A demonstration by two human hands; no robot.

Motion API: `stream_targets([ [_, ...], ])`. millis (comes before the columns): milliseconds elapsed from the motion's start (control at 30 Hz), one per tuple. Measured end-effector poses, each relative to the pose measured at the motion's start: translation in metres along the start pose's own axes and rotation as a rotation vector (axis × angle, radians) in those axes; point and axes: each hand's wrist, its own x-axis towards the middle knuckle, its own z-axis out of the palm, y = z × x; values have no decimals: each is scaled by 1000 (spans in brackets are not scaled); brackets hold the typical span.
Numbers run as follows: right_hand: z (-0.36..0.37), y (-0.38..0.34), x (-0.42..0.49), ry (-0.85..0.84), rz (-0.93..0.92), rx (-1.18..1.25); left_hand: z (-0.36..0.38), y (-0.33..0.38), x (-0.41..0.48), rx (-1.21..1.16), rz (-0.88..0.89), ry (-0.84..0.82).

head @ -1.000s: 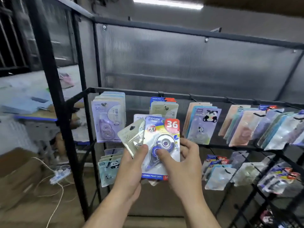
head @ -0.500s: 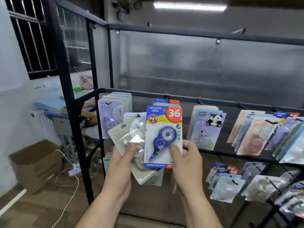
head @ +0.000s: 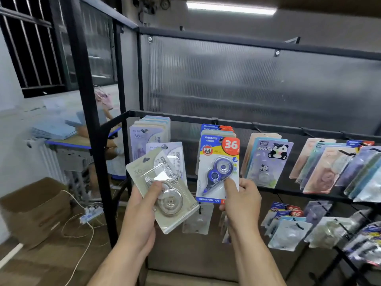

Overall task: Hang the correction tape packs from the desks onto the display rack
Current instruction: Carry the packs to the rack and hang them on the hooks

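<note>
I see left hand [head: 142, 211] gripping tilted pale green clear-blister correction tape pack [head: 165, 188] | right hand [head: 243, 203] pinching blue-and-yellow carded pack [head: 218, 168] upright below black metal rack rail [head: 268, 129] | possibly on its hook, unclear

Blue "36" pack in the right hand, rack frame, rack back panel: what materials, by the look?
The blue correction tape pack: glossy printed card, probably, with a clear plastic blister; the dispenser shows through. The rack frame: likely black-painted metal, thin straight bars, dull sheen. The back panel: seemingly translucent ribbed plastic sheet, screwed on.
</note>
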Motion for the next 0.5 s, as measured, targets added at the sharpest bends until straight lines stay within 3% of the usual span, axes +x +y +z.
stream_targets([
  [133, -2, -11, 0, 86, 21, 23, 5, -1, -2, 5, 5, -31],
  [333, -6, 4, -8, 84, -31, -61, 8, -4, -3, 9, 3, -33],
  [400, -10, 5, -15, 5, -68, -7, 11, -6, -5, 9, 1, -41],
  [500, -13, 0, -28, -274, -126, 21, 18, -9, -7, 22, 9, -62],
])
